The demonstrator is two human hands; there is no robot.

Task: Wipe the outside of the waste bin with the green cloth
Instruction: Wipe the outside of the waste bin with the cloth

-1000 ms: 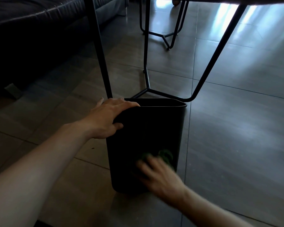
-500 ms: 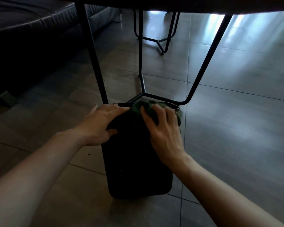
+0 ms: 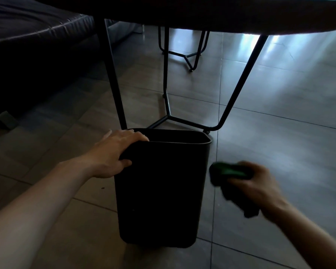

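A black waste bin stands upright on the tiled floor, just in front of a table's legs. My left hand grips the bin's near left rim, thumb on the outside wall. To the right of the bin, clear of its side, my right hand is closed around the green cloth. The cloth is bunched, and a dark end of it hangs below my palm. The hand and cloth are blurred.
Thin black table legs and a floor brace stand right behind the bin, under a dark tabletop. A dark sofa fills the left. A second metal frame stands farther back. Grey floor tiles stretch to the right.
My right hand swept the cloth up the bin's front to the rim, then came off to the right side. My left hand stayed on the rim.
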